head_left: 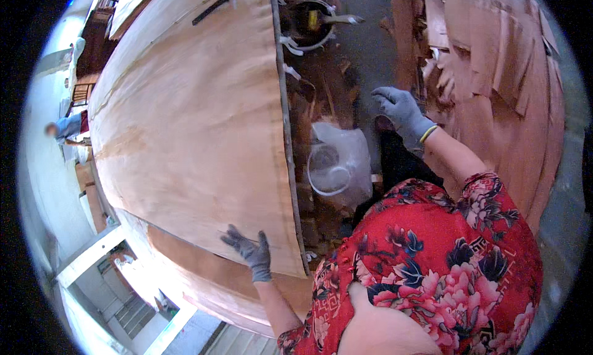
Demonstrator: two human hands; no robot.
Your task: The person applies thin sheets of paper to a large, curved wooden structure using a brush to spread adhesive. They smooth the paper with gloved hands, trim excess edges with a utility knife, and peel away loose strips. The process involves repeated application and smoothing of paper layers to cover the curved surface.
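Pressing a gloved left hand (250,251) flat, fingers spread, on the lower edge of a big thin wood sheet (191,114).
Best keep that palm flat so the sheet lies smooth; it fills the left and middle, while the open, empty right hand (401,111) hovers near loose wood pieces (500,65), upper right.

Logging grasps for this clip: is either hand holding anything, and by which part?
Nothing is gripped. The left hand rests flat on the large veneer sheet near its lower edge; the right hand hangs with fingers loosely curled, holding nothing.
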